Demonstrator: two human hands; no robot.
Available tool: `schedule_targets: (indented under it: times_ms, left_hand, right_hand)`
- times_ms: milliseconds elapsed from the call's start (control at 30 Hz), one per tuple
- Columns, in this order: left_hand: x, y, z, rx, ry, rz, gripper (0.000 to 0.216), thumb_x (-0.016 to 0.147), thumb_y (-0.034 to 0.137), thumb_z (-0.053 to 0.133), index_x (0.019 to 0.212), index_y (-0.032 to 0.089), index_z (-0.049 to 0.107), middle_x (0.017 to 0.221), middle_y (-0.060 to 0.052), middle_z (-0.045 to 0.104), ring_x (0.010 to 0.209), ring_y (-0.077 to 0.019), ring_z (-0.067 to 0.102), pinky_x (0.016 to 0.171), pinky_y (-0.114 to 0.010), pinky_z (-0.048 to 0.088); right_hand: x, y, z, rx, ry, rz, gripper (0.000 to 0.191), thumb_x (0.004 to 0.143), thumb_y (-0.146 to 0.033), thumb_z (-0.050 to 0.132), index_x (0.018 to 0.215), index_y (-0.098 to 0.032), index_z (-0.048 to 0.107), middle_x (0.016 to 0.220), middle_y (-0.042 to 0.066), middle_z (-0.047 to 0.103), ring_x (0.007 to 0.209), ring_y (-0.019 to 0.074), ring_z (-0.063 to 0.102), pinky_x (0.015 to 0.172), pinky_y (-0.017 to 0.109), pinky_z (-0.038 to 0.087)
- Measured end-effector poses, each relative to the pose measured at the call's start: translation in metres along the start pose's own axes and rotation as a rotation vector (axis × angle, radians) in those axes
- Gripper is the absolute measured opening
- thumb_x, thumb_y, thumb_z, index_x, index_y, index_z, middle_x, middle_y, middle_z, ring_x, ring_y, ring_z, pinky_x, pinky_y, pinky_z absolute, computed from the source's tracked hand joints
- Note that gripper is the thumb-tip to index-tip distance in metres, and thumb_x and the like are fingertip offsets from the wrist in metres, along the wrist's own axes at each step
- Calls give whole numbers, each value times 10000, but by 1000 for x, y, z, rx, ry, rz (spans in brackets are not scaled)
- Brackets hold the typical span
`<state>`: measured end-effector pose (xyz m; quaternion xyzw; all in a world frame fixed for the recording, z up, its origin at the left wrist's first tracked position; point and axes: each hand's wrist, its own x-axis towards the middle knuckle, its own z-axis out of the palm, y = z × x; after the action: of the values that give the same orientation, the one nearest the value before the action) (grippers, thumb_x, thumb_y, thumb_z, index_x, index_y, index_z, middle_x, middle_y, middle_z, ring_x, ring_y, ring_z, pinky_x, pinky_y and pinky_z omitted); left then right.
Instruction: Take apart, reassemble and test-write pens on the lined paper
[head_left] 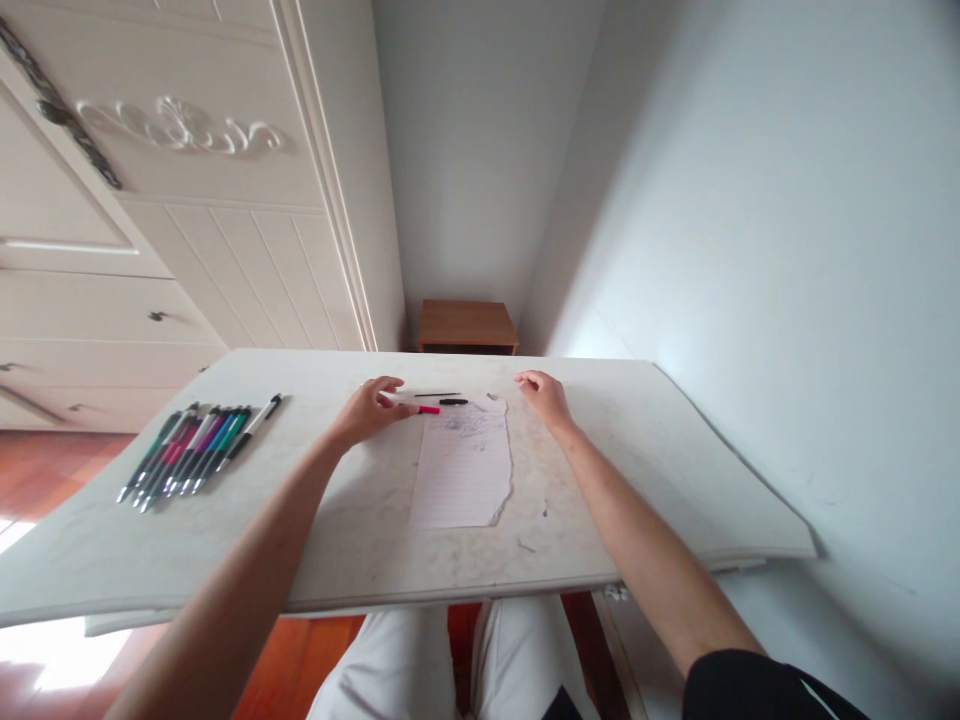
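My left hand (pixel 373 409) is over the table left of the lined paper, thumb and fingers apart. One fingertip is at the left end of a pink pen part (pixel 429 409); I see no grip on it. Beside that part lie a short black pen part (pixel 453 402) and a thin dark refill (pixel 437 394), near the top of the sheet of lined paper (pixel 459 480). The sheet has a torn right edge and scribbles near its top. My right hand (pixel 544 396) is right of the paper, fingers curled together; whatever they may hold is hidden.
Several click pens (pixel 199 450) in different colours lie side by side at the left of the white table (pixel 637 470). Small dark scraps (pixel 527 546) lie near its front. A white cabinet (pixel 330 200) stands back left, a wooden stand (pixel 469 322) behind, and a wall (pixel 787 250) right.
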<state>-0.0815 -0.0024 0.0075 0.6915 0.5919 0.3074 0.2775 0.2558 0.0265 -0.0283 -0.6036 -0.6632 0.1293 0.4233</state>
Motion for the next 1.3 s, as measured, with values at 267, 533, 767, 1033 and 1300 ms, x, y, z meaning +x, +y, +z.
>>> schedule_targets:
  times_ms: [267, 533, 767, 1033, 1300]
  left_hand:
    - [-4, -18, 2, 109, 34, 262, 317, 782, 454, 627, 958, 229, 764, 999, -83, 664, 818, -204, 626, 863, -360, 508]
    - [-6, -7, 3, 80, 29, 271, 260, 790, 377, 584, 874, 217, 771, 873, -63, 679, 783, -196, 614, 802, -322, 490]
    - [-5, -12, -1, -78, 90, 149, 288, 758, 430, 616, 872, 203, 751, 889, -50, 726, 718, -170, 588, 714, -289, 476]
    - [-4, -6, 1, -150, 30, 107, 342, 708, 503, 682, 825, 186, 736, 696, -16, 678, 601, -137, 517, 595, -263, 421]
    - [-4, -5, -3, -818, -131, 101, 405, 639, 456, 832, 848, 147, 675, 705, -3, 607, 558, -79, 456, 528, -220, 343]
  right_hand:
    - [1, 1, 0, -16, -6, 5, 264, 762, -210, 481, 837, -207, 734, 886, 43, 753, 778, 190, 647, 790, 311, 499]
    - [-7, -12, -4, -53, 44, -129, 288, 817, -192, 465, 928, -190, 730, 942, 72, 722, 830, 197, 642, 853, 331, 505]
    - [-28, -63, 4, -124, -103, -451, 222, 879, -207, 554, 1012, -223, 731, 967, 71, 662, 943, 212, 610, 900, 364, 466]
    - [-39, -84, 24, -331, -246, -545, 158, 912, -223, 603, 973, -217, 748, 923, 73, 601, 897, 205, 543, 844, 350, 417]
    - [-41, -81, 27, -325, -226, -584, 146, 889, -216, 644, 1005, -197, 730, 930, 72, 608, 891, 205, 551, 841, 355, 427]
